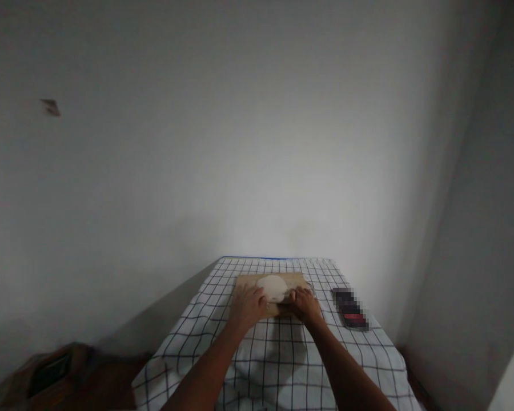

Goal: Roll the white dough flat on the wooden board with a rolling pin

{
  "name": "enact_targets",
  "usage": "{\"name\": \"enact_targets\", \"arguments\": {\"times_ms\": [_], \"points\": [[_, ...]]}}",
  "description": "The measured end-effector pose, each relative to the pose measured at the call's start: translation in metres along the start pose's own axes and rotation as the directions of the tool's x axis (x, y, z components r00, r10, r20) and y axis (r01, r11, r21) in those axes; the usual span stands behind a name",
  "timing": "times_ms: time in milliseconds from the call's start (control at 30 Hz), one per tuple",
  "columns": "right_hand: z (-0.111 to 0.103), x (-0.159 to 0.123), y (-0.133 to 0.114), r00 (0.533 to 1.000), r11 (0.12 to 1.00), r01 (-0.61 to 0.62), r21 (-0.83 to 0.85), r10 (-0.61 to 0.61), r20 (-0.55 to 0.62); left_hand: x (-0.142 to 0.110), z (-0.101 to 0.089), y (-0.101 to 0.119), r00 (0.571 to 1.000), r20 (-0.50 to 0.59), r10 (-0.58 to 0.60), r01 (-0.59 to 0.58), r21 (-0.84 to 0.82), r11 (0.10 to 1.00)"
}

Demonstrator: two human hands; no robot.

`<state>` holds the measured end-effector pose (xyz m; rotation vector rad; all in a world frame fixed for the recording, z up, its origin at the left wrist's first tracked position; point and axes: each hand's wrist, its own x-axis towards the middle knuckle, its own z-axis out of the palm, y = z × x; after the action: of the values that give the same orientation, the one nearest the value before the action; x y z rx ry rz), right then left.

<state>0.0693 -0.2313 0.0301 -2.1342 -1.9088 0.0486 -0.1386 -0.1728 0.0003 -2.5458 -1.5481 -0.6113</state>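
Note:
A flat, roundish piece of pale dough (pixel 272 287) lies on a wooden board (pixel 297 278). At the dough's left edge, my left hand (pixel 247 302) rests with its fingers stretched forward over the board. My right hand (pixel 304 301) is at the right side, its fingers curled in close to the dough's edge. Whether those curled fingers pinch the dough or something else is too small to make out. The near part of the board lies in the shadow of my hands.
A black-and-white checked cloth (pixel 265 354) covers the table under the board. To the right lies a dark, pixelated flat object (pixel 350 309) with a red patch. The table's far edge meets a pale wall (pixel 257 142). A brownish box-like object (pixel 51 371) stands low at the left.

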Motion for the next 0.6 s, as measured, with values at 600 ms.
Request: {"name": "enact_targets", "arguments": {"times_ms": [600], "points": [[0.029, 0.031, 0.011, 0.998, 0.999, -0.046, 0.005, 0.046, -0.041, 0.012, 0.037, -0.012, 0.993, -0.106, -0.048, 0.046, -0.015, 0.999]]}}
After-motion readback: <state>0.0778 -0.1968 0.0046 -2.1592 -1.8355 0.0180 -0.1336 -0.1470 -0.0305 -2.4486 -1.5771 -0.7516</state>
